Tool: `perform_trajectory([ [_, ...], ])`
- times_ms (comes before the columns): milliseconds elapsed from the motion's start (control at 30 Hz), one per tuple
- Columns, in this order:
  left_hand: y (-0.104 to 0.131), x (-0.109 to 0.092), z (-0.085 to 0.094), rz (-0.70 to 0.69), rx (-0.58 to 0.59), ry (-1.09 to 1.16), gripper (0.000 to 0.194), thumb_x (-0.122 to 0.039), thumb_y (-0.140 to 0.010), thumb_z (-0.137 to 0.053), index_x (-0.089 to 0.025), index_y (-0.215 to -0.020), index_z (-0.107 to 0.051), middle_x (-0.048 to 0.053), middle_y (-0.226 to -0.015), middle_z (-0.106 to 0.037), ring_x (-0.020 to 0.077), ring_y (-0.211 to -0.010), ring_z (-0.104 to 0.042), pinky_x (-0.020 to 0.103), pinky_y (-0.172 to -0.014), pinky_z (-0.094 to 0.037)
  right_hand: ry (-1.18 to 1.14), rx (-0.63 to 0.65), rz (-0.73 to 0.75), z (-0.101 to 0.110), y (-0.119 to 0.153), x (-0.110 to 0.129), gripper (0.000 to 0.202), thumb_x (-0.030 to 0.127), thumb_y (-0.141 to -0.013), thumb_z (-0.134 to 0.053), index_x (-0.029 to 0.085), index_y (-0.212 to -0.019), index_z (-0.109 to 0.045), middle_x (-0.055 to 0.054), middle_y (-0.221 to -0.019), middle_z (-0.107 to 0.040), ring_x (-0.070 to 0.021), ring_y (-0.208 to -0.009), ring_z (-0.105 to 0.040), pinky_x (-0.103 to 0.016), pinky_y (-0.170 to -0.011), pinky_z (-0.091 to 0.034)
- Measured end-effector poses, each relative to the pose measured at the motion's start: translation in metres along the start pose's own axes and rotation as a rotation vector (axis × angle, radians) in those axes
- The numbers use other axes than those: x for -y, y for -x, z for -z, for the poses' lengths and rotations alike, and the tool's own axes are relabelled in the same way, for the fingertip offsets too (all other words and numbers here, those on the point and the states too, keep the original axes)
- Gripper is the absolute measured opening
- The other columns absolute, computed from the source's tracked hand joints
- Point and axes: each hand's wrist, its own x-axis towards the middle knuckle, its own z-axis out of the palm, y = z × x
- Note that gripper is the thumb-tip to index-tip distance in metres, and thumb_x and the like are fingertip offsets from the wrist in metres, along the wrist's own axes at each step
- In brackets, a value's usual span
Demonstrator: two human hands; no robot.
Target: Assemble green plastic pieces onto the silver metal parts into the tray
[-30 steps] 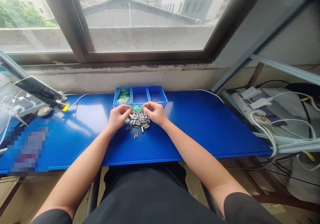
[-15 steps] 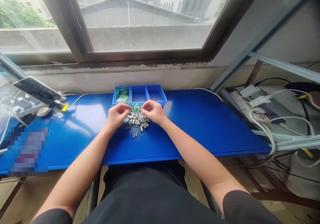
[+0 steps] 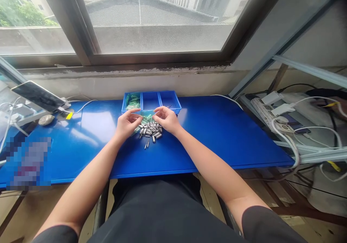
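Note:
A translucent green plastic bag is stretched between my two hands, just above a loose pile of small metal parts. My left hand pinches its left side, thumb against fingers. On the other side, my right hand grips the bag in the same way, knuckles up. The metal parts are silvery and dark, some short and thick, others thin like pins. More green plastic lies under my left hand. Right behind the hands stands a blue three-compartment bin, with crumpled green bags in its left compartment.
The blue table runs along a window wall. A phone leans on a stand at the left, near a round pale object and cables. Metal framing and a power strip with chargers are at the right.
The green bag now looks flatter and more spread between my hands. My fingers have shifted slightly. The camera has tilted a little.

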Motion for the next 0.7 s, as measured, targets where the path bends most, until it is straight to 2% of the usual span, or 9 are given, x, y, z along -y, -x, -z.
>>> perform_trajectory([
  [133,-0.001,0.0061,0.002,-0.042,-0.011,-0.133,0.027,-0.038,-0.079,-0.074,-0.017,-0.095,-0.074,0.005,-0.083,-0.074,0.0148,-0.067,-0.066,0.028,-0.065,-0.055,0.116,-0.008,0.041,0.0012,0.0019,0.0031,0.021,0.039,-0.077,-0.071,0.02,-0.085,-0.07,-0.004,-0.079,-0.071,-0.0166,-0.072,-0.064,-0.03,-0.064,-0.049],
  [233,-0.0006,0.0054,0.003,-0.062,-0.024,-0.196,0.021,-0.037,-0.08,-0.072,-0.018,-0.088,-0.075,0.004,-0.08,-0.073,0.0143,-0.067,-0.063,0.027,-0.063,-0.051,0.173,0.007,0.075,0.0016,0.0029,0.0061,0.017,0.037,-0.078,-0.071,0.021,-0.083,-0.072,-0.003,-0.078,-0.072,-0.0164,-0.071,-0.063,-0.03,-0.063,-0.049],
  [433,-0.0009,0.0033,0.0029,-0.144,-0.075,-0.228,0.017,-0.036,-0.079,-0.072,-0.02,-0.085,-0.075,0.002,-0.071,-0.066,0.0137,-0.066,-0.058,0.025,-0.059,-0.046,0.18,-0.004,0.098,0.0008,0.0024,0.0066,0.018,0.038,-0.077,-0.071,0.021,-0.08,-0.073,-0.002,-0.073,-0.07,-0.0153,-0.066,-0.06,-0.029,-0.062,-0.048],
  [567,-0.0003,0.0044,0.0023,-0.043,-0.01,-0.121,0.023,-0.039,-0.081,-0.071,-0.019,-0.091,-0.073,-0.001,-0.064,-0.065,0.0134,-0.056,-0.061,0.027,-0.057,-0.047,0.145,0.005,0.062,0.0004,0.0024,0.0036,0.021,0.041,-0.077,-0.072,0.021,-0.083,-0.074,0.0,-0.066,-0.066,-0.0134,-0.059,-0.056,-0.029,-0.059,-0.047],
  [700,0.001,0.0006,0.0029,-0.043,0.028,-0.042,0.026,-0.041,-0.086,-0.065,-0.017,-0.092,-0.071,0.004,-0.078,-0.074,0.0177,-0.064,-0.071,0.027,-0.058,-0.049,0.062,-0.007,0.047,0.0001,0.0018,0.0012,0.026,0.043,-0.077,-0.072,0.02,-0.088,-0.075,-0.003,-0.074,-0.071,-0.0151,-0.063,-0.06,-0.03,-0.061,-0.049],
])
